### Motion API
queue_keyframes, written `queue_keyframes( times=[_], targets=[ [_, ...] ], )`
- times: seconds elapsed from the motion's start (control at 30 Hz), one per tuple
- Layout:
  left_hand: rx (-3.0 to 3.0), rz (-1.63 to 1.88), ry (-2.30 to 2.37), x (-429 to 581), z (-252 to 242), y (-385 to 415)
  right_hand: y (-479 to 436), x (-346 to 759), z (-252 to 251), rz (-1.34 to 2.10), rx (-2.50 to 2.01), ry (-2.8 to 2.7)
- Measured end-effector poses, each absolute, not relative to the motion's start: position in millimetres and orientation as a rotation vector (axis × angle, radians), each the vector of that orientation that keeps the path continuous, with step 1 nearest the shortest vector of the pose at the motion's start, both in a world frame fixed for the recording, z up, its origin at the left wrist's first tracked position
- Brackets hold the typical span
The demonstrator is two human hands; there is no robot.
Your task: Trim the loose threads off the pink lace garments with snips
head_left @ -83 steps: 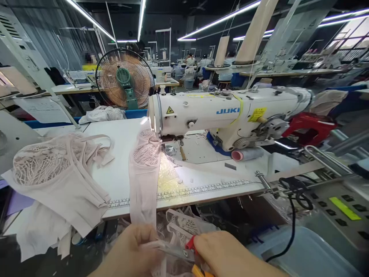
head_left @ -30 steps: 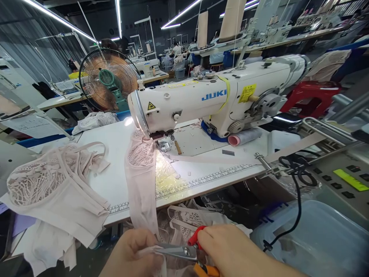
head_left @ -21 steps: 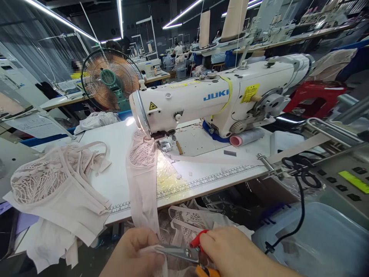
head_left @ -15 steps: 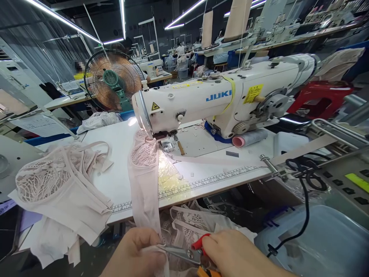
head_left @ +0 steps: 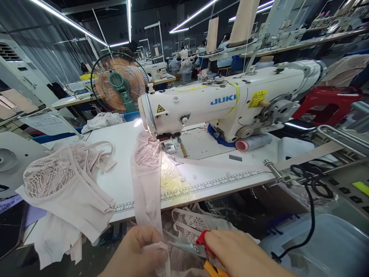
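My left hand (head_left: 141, 250) is closed on the edge of a pale pink piece of fabric (head_left: 164, 257) at the bottom of the view. In my right hand (head_left: 235, 248) is a pair of scissors (head_left: 190, 247) with one red and one orange handle loop. Its blades are parted and point at the left hand, just right of the held fabric. Beyond the hands, a pale pink lace bra (head_left: 147, 179) lies under the sewing machine's (head_left: 198, 105) needle area, its wing hanging over the table edge. Below that edge, more lace garments (head_left: 191, 221) lie partly hidden behind the right hand.
A heap of lace bras (head_left: 67, 181) lies on the table's left side. An elastic band (head_left: 225, 163) runs across the white tabletop (head_left: 109, 134) to a metal guide at right. A translucent bin (head_left: 323, 246) stands lower right, with a black cable (head_left: 313, 215) above it. Behind stands a fan (head_left: 119, 80).
The scissors have drawn slightly right, away from the fabric in my left hand, and their blades have spread. The whole scene has shifted a little to the right in the view.
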State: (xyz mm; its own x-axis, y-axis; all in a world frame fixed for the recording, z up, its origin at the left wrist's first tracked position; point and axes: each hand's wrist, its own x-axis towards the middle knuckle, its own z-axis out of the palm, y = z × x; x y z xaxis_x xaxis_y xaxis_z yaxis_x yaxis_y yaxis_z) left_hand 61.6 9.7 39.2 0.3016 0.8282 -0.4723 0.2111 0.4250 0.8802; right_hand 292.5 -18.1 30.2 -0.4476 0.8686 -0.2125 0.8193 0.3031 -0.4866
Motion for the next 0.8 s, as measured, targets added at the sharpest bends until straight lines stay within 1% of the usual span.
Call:
queue_keyframes(
  times=[0.13, 0.43, 0.67, 0.8],
  targets=[
    [1.129, 0.53, 1.263, 65, 44, 9, -14, 291, 18, 0.717, -1.552, -2.573],
    [1.193, 0.475, 1.295, 68, 51, 9, -17, 287, 29, 0.708, -1.637, -2.616],
    [1.163, 0.469, 1.305, 68, 49, 10, -9, 282, 7, 0.621, -1.622, -2.732],
    [1.126, 0.474, 1.286, 68, 51, 11, -11, 282, 11, 0.632, -1.63, -2.75]
  ],
)
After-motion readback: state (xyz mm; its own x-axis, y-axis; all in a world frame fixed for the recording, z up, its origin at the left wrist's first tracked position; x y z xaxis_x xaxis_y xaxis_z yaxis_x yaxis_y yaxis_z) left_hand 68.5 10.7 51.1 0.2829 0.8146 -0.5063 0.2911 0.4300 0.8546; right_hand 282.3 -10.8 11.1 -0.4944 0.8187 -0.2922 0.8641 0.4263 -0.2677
